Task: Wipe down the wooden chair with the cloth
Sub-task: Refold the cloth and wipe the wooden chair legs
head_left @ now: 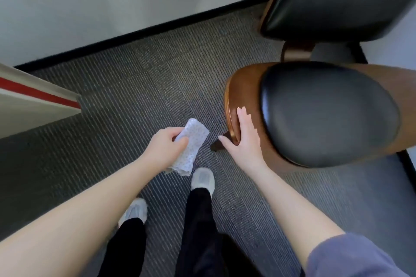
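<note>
The wooden chair stands at the right, with a brown curved wooden shell and a black padded seat; its black padded backrest rises at the upper right. My right hand rests flat on the seat's wooden front rim, fingers straight, thumb spread over the edge. My left hand grips a folded white dotted cloth in the air over the carpet, to the left of the chair and apart from it.
Grey ribbed carpet covers the floor up to a white wall with a black skirting. A pale panel with a red stripe juts in from the left. My feet in white shoes stand just below the hands.
</note>
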Action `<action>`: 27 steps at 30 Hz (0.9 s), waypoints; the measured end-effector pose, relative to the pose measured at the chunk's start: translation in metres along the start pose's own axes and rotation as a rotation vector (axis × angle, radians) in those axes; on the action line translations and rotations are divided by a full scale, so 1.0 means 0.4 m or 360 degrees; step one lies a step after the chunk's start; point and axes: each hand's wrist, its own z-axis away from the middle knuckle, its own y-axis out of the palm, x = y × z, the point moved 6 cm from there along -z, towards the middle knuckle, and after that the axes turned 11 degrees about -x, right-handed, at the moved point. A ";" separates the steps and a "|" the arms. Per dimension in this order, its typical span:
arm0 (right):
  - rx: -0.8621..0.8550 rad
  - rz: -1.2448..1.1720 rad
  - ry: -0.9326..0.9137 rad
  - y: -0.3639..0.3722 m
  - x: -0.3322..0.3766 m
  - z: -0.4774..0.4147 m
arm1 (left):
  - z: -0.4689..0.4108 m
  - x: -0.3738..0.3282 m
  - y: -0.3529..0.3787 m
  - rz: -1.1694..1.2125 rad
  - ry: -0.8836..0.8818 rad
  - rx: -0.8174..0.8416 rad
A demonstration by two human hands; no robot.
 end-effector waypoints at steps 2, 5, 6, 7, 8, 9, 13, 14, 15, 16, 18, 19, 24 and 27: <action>-0.0030 -0.0066 -0.0044 0.002 -0.016 0.008 | -0.022 0.020 0.023 -0.0085 0.0146 -0.0013; -0.0059 -0.0074 -0.0131 -0.002 -0.056 0.026 | -0.047 0.064 0.077 -0.0095 0.0237 -0.0038; -0.0082 -0.0085 -0.0139 -0.002 -0.069 0.031 | -0.051 0.081 0.100 -0.0071 0.0237 -0.0033; -0.0102 -0.0095 -0.0138 -0.002 -0.081 0.036 | -0.053 0.094 0.123 -0.0038 0.0229 -0.0016; -0.0126 -0.0099 -0.0129 -0.002 -0.094 0.042 | -0.050 0.104 0.146 -0.0006 0.0220 0.0009; -0.0156 -0.0092 -0.0120 -0.004 -0.108 0.049 | -0.046 0.110 0.169 0.0014 0.0235 0.0031; -0.0242 -0.0025 -0.0095 -0.011 -0.178 0.068 | -0.044 0.126 0.238 -0.0059 0.0416 0.0009; -0.0259 -0.0008 -0.0091 -0.012 -0.196 0.071 | -0.050 0.129 0.253 -0.0068 0.0458 -0.0018; -0.0281 0.0009 -0.0088 -0.014 -0.214 0.073 | -0.058 0.132 0.267 -0.0059 0.0492 -0.0047; -0.0307 0.0032 -0.0089 -0.016 -0.234 0.074 | -0.066 0.132 0.283 -0.0051 0.0521 -0.0075; -0.0370 0.0110 -0.0122 -0.018 -0.269 0.077 | -0.080 0.126 0.318 -0.0058 0.0606 -0.0140; -0.0405 0.0149 -0.0154 -0.020 -0.286 0.078 | -0.086 0.120 0.338 -0.0066 0.0660 -0.0174; -0.0487 0.0270 -0.0334 -0.027 -0.336 0.076 | -0.133 0.091 0.427 -0.0115 0.0959 -0.0412; -0.0538 0.0288 -0.0398 -0.024 -0.352 0.071 | -0.169 0.072 0.468 -0.0101 0.1114 -0.0603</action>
